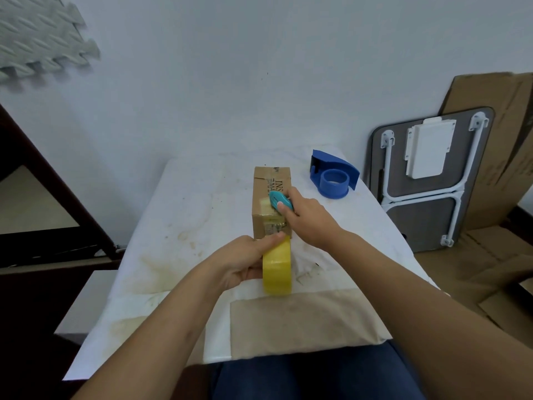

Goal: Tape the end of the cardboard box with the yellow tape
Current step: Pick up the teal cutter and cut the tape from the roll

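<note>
Both forearms are bare from the frame edge to the wrist; no sleeve is visible. The left hand and right hand are ungloved. Dark blue fabric trousers cover the lap at the bottom edge.

head view | forward-down | close over table

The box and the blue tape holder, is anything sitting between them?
No. In the head view, only bare white cloth lies between the cardboard box and the blue tape holder.
</note>
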Demonstrator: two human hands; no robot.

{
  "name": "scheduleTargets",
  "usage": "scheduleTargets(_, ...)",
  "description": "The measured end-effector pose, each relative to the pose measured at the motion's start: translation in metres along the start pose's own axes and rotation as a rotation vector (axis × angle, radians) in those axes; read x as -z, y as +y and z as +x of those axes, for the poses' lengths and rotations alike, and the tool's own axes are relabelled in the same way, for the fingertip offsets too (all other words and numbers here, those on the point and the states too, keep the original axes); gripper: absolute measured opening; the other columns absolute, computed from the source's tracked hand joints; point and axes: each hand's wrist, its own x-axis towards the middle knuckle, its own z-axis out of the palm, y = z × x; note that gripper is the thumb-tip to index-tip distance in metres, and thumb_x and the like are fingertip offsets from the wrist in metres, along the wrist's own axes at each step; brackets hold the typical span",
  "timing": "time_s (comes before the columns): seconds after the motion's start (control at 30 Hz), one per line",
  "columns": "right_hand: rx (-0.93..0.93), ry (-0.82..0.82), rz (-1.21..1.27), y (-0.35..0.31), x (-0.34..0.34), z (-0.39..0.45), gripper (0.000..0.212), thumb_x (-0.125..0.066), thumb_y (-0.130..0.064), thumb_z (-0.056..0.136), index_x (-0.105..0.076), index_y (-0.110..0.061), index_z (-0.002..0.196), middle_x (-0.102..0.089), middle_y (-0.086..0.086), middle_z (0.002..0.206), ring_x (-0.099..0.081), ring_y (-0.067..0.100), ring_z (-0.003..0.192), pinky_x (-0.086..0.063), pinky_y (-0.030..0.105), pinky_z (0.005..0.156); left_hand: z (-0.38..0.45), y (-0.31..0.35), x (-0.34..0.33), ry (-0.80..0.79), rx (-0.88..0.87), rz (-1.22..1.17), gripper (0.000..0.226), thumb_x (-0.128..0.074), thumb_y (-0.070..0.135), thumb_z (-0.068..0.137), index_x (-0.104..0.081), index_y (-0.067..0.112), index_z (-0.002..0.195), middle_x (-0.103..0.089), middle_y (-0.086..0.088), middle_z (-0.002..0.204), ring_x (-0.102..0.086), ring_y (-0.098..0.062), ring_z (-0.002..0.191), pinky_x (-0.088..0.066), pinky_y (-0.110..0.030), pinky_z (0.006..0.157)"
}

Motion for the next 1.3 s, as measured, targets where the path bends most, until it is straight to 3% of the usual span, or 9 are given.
scheduleTargets(0.1, 0.004, 0.006, -0.018, -0.001, 0.000, -0.001, 0.035, -0.035, -0.045, 0.100, -0.039, -0.024, 0.127, -0.064, 0.011, 0.121, -0.065, 0.023, 0.089, -0.059, 0.046, 0.074, 0.001, 0.005, 0.001, 0.000, 0.006, 0.031, 0.044, -0.069, 0.043, 0.087, -0.066, 0.007, 0.112, -0.077, -0.014, 0.102, -0.075, -0.023, 0.091, -0.061, -0.034, 0.082)
scheduleTargets(0.2, 0.010, 0.010, -0.036, -0.002, 0.001, -0.001, 0.034, -0.034, -0.044, 0.101, -0.039, -0.022, 0.126, -0.066, 0.012, 0.116, -0.065, 0.024, 0.087, -0.058, 0.047, 0.074, 0.000, 0.011, 0.001, -0.027, 0.055, 0.068, 0.043, -0.068, 0.040, 0.088, -0.065, 0.006, 0.114, -0.075, -0.017, 0.108, -0.073, -0.027, 0.098, -0.059, -0.037, 0.089)
scheduleTargets(0.37, 0.012, 0.003, -0.045, -0.003, 0.002, -0.002, 0.035, -0.033, -0.043, 0.101, -0.039, -0.021, 0.127, -0.065, 0.012, 0.118, -0.066, 0.024, 0.088, -0.059, 0.046, 0.073, -0.006, 0.019, 0.005, -0.102, 0.117, 0.078, 0.036, -0.063, 0.031, 0.093, -0.060, 0.005, 0.117, -0.078, -0.017, 0.091, -0.076, -0.023, 0.074, -0.063, -0.029, 0.068)
scheduleTargets(0.53, 0.010, -0.009, -0.040, -0.004, 0.002, -0.001, 0.037, -0.032, -0.044, 0.101, -0.038, -0.021, 0.129, -0.065, 0.012, 0.120, -0.066, 0.025, 0.090, -0.059, 0.046, 0.073, -0.015, 0.010, 0.001, -0.164, 0.225, 0.090, 0.041, -0.061, 0.024, 0.095, -0.054, -0.001, 0.126, -0.077, -0.021, 0.094, -0.076, -0.028, 0.079, -0.062, -0.030, 0.063)
scheduleTargets(0.67, 0.004, -0.001, -0.007, -0.005, 0.002, -0.003, 0.036, -0.033, -0.043, 0.101, -0.039, -0.021, 0.129, -0.065, 0.013, 0.119, -0.066, 0.025, 0.090, -0.058, 0.047, 0.075, -0.016, 0.005, 0.003, -0.161, 0.190, 0.025, 0.047, -0.062, 0.025, 0.094, -0.053, -0.004, 0.130, -0.075, -0.024, 0.103, -0.075, -0.030, 0.085, -0.063, -0.035, 0.072)
scheduleTargets(0.87, -0.055, -0.006, 0.165, -0.007, 0.013, -0.004, 0.034, -0.038, -0.041, 0.100, -0.043, -0.022, 0.128, -0.061, 0.011, 0.125, -0.063, 0.022, 0.094, -0.058, 0.036, 0.074, -0.022, -0.001, -0.009, -0.072, 0.122, -0.072, 0.039, -0.050, 0.023, 0.100, -0.047, 0.001, 0.132, -0.077, -0.023, 0.092, -0.076, -0.027, 0.072, -0.061, -0.030, 0.059)
scheduleTargets(1.0, 0.015, 0.072, 0.285, -0.008, 0.031, -0.012, 0.025, -0.043, -0.030, 0.101, -0.050, -0.017, 0.121, -0.069, 0.008, 0.110, -0.068, 0.020, 0.091, -0.059, 0.037, 0.078, -0.026, 0.000, -0.014, -0.047, 0.052, -0.067, 0.034, -0.049, 0.019, 0.099, -0.049, 0.002, 0.129, -0.077, -0.020, 0.089, -0.076, -0.023, 0.067, -0.060, -0.027, 0.053)
scheduleTargets(1.13, 0.029, -0.138, 0.168, -0.011, 0.046, -0.016, 0.015, -0.046, -0.024, 0.100, -0.052, -0.013, 0.108, -0.072, 0.006, 0.087, -0.070, 0.014, 0.068, -0.057, 0.020, 0.061, -0.025, -0.002, -0.017, -0.032, 0.040, -0.063, 0.035, -0.049, 0.019, 0.099, -0.050, 0.005, 0.130, -0.077, -0.020, 0.092, -0.076, -0.022, 0.067, -0.057, -0.025, 0.050)
scheduleTargets(1.3, 0.062, -0.338, -0.191, -0.008, 0.041, -0.019, 0.024, -0.043, -0.032, 0.100, -0.051, -0.014, 0.112, -0.066, 0.006, 0.098, -0.062, 0.015, 0.072, -0.051, 0.027, 0.066, -0.025, -0.002, -0.018, -0.024, 0.040, -0.059, 0.033, -0.049, 0.021, 0.099, -0.050, 0.009, 0.130, -0.078, -0.017, 0.090, -0.076, -0.020, 0.068, -0.058, -0.025, 0.052)
